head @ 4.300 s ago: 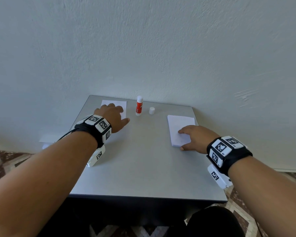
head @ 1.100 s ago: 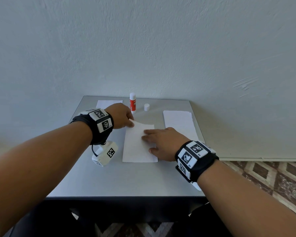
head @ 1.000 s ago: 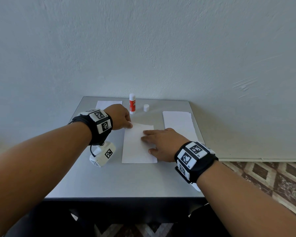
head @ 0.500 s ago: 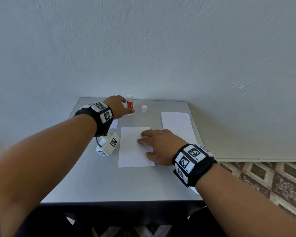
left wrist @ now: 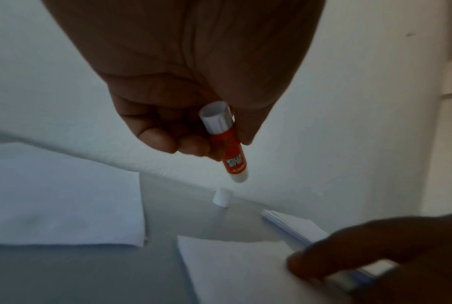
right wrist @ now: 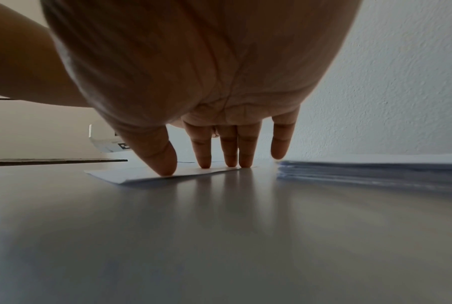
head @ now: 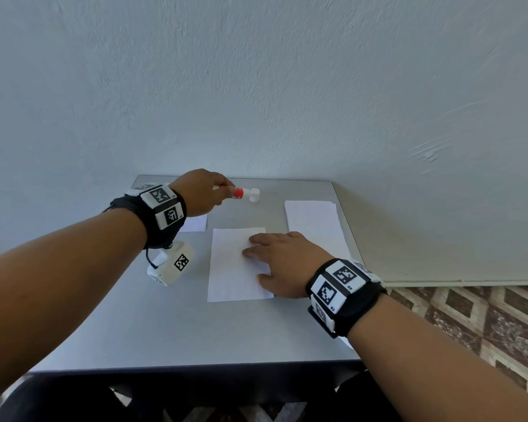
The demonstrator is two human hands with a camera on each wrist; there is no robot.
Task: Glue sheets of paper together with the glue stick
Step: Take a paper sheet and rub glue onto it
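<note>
My left hand (head: 200,191) (left wrist: 193,127) holds the red and white glue stick (head: 237,192) (left wrist: 226,144) lifted off the table, tilted, its uncapped end pointing down and away. Its white cap (head: 254,194) (left wrist: 221,199) stands on the table just beyond. A single white sheet (head: 232,269) (right wrist: 141,174) lies in the middle of the grey table (head: 165,330). My right hand (head: 282,263) (right wrist: 219,144) lies flat on the sheet's right side, fingers straight and pressing it down.
A stack of white paper (head: 314,223) (right wrist: 375,168) lies at the right of the table, close to my right hand. Another white sheet (head: 194,223) (left wrist: 58,201) lies at the back left under my left wrist. A plastered wall (head: 256,86) rises behind the table.
My left hand reached from the sheet's corner to the glue stick, gripped it and lifted it off the table, tilting it. My right hand stays flat on the sheet.
</note>
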